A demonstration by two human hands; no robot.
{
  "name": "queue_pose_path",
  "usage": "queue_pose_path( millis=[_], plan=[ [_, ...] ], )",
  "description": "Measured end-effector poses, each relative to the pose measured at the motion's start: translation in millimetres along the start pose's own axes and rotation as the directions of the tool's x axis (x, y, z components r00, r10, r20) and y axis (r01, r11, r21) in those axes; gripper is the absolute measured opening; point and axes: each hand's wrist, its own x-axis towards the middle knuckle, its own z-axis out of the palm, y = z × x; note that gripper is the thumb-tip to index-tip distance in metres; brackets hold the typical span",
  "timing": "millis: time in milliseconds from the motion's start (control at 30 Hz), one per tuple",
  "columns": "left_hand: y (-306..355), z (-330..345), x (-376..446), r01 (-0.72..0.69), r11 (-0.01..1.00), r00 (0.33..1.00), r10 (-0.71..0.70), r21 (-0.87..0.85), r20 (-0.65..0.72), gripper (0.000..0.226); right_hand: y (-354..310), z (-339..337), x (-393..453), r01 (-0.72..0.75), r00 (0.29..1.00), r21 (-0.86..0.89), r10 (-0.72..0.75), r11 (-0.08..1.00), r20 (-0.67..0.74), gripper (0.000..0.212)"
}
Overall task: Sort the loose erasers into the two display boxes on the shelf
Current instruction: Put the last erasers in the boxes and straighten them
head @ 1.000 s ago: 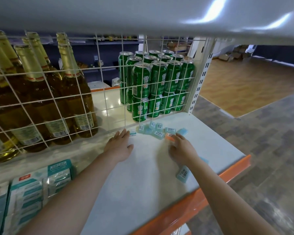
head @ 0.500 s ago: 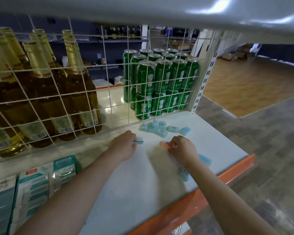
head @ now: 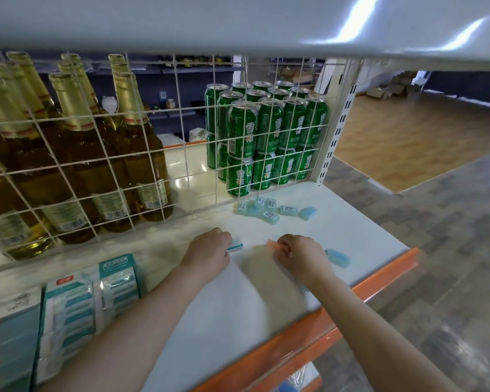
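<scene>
My left hand (head: 208, 253) grips a teal-and-white eraser (head: 235, 245) just above the white shelf (head: 227, 312). My right hand (head: 301, 254) pinches an orange eraser (head: 275, 245) close by. A cluster of several pale blue erasers (head: 269, 210) with barcode labels lies near the wire grid. One more blue eraser (head: 338, 257) lies right of my right hand. Two display boxes stand at the shelf's left: a teal-and-white one (head: 91, 301) filled with wrapped erasers, and a box (head: 9, 329) at the frame edge, partly cut off.
A white wire grid (head: 181, 154) backs the shelf; behind it stand amber glass bottles (head: 77, 154) and stacked green cans (head: 266, 137). An upper shelf (head: 238, 21) hangs low overhead. The orange front edge (head: 351, 301) borders the shelf, with tiled floor at right.
Both hands drew back from the eraser cluster toward me, each closing on one eraser: the left on a teal-and-white one, the right on an orange one.
</scene>
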Motion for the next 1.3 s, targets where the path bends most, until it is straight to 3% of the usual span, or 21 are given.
queue_pose_path(
  millis=[100,300,467,667,867,1133,1300],
  plan=[
    [1.9,0.5,-5.6,-0.005,1.0,1.0,0.005,0.025,0.0,0.024,-0.2,1.8,-4.8,-0.016,0.999,0.054,0.018,0.998,-0.028,0.016],
    [2.4,-3.8,-22.8,0.071,0.951,0.991,-0.102,-0.301,-0.088,0.032,-3.7,1.4,-13.8,-0.041,0.998,0.197,0.051,0.979,-0.044,0.017],
    [2.6,-8.4,-31.9,0.091,0.775,0.979,-0.185,-0.625,-0.087,0.028,-19.3,-7.0,-23.1,-0.015,0.998,0.32,0.032,0.947,-0.048,0.029],
    [3.0,-14.6,-41.9,0.12,0.589,0.962,-0.268,-0.799,-0.053,0.021,-39.4,-8.1,-29.5,0.018,0.999,0.378,-0.004,0.926,-0.038,0.03],
    [-6.3,-15.7,-51.7,0.166,0.464,0.94,-0.342,-0.87,-0.003,0.017,-49.3,-4.7,-35.3,0.03,0.999,0.444,-0.012,0.895,-0.043,0.03],
    [-12.4,-20.1,-70.3,0.176,0.327,0.926,-0.375,-0.929,0.044,0.021,-57.2,-1.9,-40.9,-0.04,0.998,0.638,0.066,0.769,-0.016,0.027],
    [-16.1,-24.6,-82.8,0.204,0.293,0.925,-0.371,-0.934,0.085,0.027,-59.8,-2.1,-45.4,-0.067,0.996,0.723,0.095,0.688,0.002,0.024]
  ],
)
